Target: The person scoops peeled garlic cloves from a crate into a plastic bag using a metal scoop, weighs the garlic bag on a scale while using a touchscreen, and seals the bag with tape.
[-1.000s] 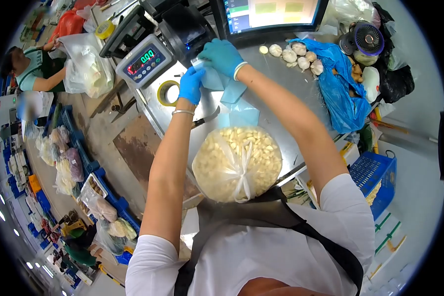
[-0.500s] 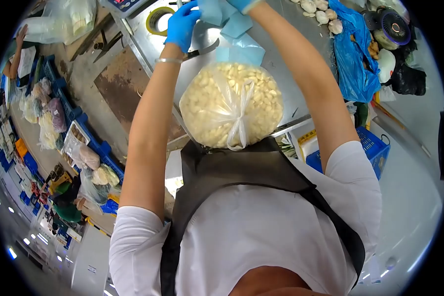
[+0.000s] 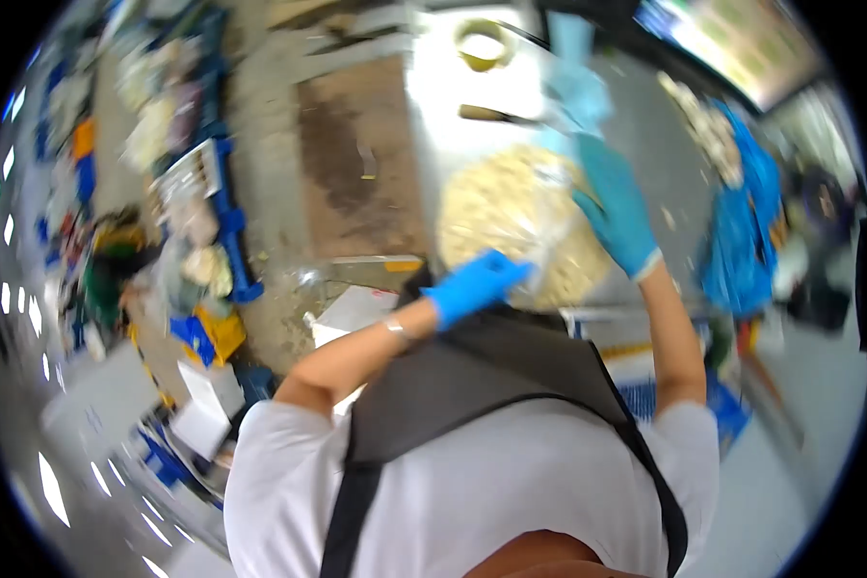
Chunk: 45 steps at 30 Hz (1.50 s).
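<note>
Lying beyond the bag (image 3: 486, 207) are a knife (image 3: 486, 114) and tape (image 3: 474, 64).

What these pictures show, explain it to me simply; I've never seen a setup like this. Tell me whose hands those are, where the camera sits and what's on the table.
There is no robot here: a person works with their own two hands. The camera is worn on that person's head, looking forward and down.

On the metal table sits a clear bag full of pale pieces. The blue-gloved left hand is at its near side, the teal-gloved right hand at its right side. Blur hides whether either grips it.

Beyond the bag are a knife, a roll of tape and light-blue sheets. A blue plastic bag is off to the right.
</note>
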Available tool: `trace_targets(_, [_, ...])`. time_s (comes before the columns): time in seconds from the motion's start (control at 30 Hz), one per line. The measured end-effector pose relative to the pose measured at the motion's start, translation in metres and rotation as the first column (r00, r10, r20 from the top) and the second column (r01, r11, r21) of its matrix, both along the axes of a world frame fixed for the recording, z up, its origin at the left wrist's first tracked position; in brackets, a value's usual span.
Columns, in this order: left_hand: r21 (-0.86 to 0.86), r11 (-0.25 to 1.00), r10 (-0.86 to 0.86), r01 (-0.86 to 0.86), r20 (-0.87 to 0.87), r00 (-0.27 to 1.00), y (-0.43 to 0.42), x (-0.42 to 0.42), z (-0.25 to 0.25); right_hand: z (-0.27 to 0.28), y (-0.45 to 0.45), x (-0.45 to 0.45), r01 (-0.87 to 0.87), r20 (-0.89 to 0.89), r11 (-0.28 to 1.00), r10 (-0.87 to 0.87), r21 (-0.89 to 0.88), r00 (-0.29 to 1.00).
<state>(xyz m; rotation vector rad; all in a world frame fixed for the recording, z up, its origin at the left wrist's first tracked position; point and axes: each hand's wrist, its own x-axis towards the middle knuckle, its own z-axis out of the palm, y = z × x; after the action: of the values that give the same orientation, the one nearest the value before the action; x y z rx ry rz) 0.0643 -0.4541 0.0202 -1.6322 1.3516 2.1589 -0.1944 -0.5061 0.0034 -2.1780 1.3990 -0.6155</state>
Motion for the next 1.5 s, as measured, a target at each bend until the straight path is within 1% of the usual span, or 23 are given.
trace_targets(0.07, [0.155, 0.987, 0.048, -0.033, -0.094, 0.994, 0.007, -0.008, -0.008, -0.008, -0.019, 0.027, -0.021, 0.004, 0.999, 0.021, -0.038, 1.000])
trace_targets(0.13, [0.273, 0.962, 0.092, -0.015, -0.271, 0.958, 0.014, -0.006, -0.014, -0.049, -0.015, 0.047, -0.167, -0.283, 0.966, 0.219, 0.197, 0.934])
trace_targets(0.2, [0.272, 0.962, 0.113, -0.037, -0.272, 0.956, 0.014, 0.011, -0.003, -0.050, -0.016, 0.046, -0.158, -0.212, 0.945, 0.224, 0.287, 0.951])
trace_targets(0.3, [0.080, 0.960, 0.279, -0.267, -0.266, 0.923, 0.019, 0.071, 0.015, 0.027, 0.013, 0.059, -0.274, 0.242, 0.929, 0.214, 0.250, 0.946])
trace_targets(0.4, [-0.018, 0.815, 0.563, -0.579, -0.211, 0.799, 0.040, 0.146, 0.005, 0.032, 0.060, 0.063, -0.371, -0.011, 0.873, 0.394, 0.316, 0.919])
trace_targets(0.47, [-0.069, 0.721, 0.677, -0.690, -0.144, 0.722, 0.063, 0.194, -0.019, 0.021, 0.081, 0.078, -0.367, -0.390, 0.914, 0.405, 0.170, 0.827])
trace_targets(0.5, [-0.095, 0.668, 0.729, -0.738, -0.116, 0.675, 0.074, 0.219, -0.030, 0.005, 0.085, 0.088, -0.185, -0.025, 0.962, 0.194, 0.199, 0.981])
trace_targets(0.53, [-0.104, 0.656, 0.742, -0.748, -0.095, 0.664, 0.085, 0.243, -0.038, -0.019, 0.087, 0.098, -0.027, 0.328, 0.954, -0.077, 0.300, 0.941])
trace_targets(0.57, [-0.111, 0.646, 0.753, -0.756, -0.070, 0.654, 0.098, 0.269, -0.045, -0.040, 0.087, 0.105, 0.076, 0.592, 0.889, -0.362, 0.451, 0.720])
trace_targets(0.67, [-0.130, 0.621, 0.779, -0.773, -0.012, 0.627, 0.148, 0.354, -0.069, -0.015, 0.075, 0.136, 0.414, 0.605, 0.767, -0.641, 0.490, 0.472])
trace_targets(0.73, [-0.153, 0.577, 0.813, -0.802, 0.013, 0.582, 0.195, 0.417, -0.099, -0.042, 0.076, 0.110, 0.420, 0.724, 0.796, -0.587, 0.435, 0.362])
trace_targets(0.8, [-0.186, 0.525, 0.849, -0.830, 0.043, 0.527, 0.257, 0.488, -0.143, -0.034, 0.077, 0.111, 0.573, 0.577, 0.616, -0.767, 0.540, 0.281])
trace_targets(0.87, [-0.176, 0.349, 0.937, -0.921, 0.096, 0.337, 0.330, 0.556, -0.178, 0.001, 0.091, 0.167, 0.599, 0.553, 0.548, -0.808, 0.584, 0.201])
trace_targets(1.0, [-0.180, 0.156, 0.986, -0.971, 0.093, 0.141, 0.484, 0.676, -0.242, 0.082, 0.104, 0.318, 0.545, 0.598, 0.594, -0.777, 0.592, 0.197])
trace_targets(1.03, [-0.165, 0.149, 0.988, -0.975, 0.067, 0.140, 0.513, 0.699, -0.255, 0.077, 0.098, 0.320, 0.426, 0.662, 0.741, -0.664, 0.520, 0.348])
trace_targets(1.07, [0.137, -0.207, 0.973, -0.969, 0.134, -0.189, 0.512, 0.707, -0.216, 0.091, 0.097, 0.344, 0.437, 0.690, 0.746, -0.651, 0.503, 0.317])
trace_targets(1.17, [-0.394, 0.428, 0.903, -0.814, 0.156, 0.399, 0.531, 0.738, -0.267, 0.080, 0.070, 0.316, 0.202, 0.765, 0.851, -0.524, 0.484, 0.375])
trace_targets(1.23, [-0.071, 0.014, 0.994, -0.997, 0.109, 0.006, 0.477, 0.734, -0.207, 0.112, 0.084, 0.391, 0.247, 0.808, 0.836, -0.541, 0.489, 0.232])
trace_targets(1.33, [0.044, -0.049, 0.998, -0.998, -0.028, -0.050, 0.393, 0.743, -0.186, 0.087, 0.072, 0.442, 0.023, 0.811, 0.834, -0.543, 0.552, 0.216])
trace_targets(1.4, [0.052, 0.039, 0.984, -0.998, -0.178, 0.029, 0.335, 0.760, -0.192, 0.057, 0.060, 0.507, -0.293, 0.864, 0.817, -0.438, 0.498, 0.247])
trace_targets(1.43, [0.055, 0.054, 0.972, -0.997, -0.233, 0.039, 0.301, 0.771, -0.188, 0.061, 0.061, 0.558, -0.268, 0.847, 0.808, -0.463, 0.524, 0.261])
trace_targets(1.47, [-0.352, 0.291, 0.872, -0.889, -0.284, 0.398, 0.271, 0.790, -0.190, 0.039, 0.047, 0.585, -0.286, 0.806, 0.758, -0.508, 0.586, 0.303])
trace_targets(1.5, [-0.470, 0.353, 0.821, -0.809, -0.260, 0.509, 0.246, 0.812, -0.179, 0.040, 0.041, 0.628, -0.242, 0.749, 0.716, -0.570, 0.654, 0.337])
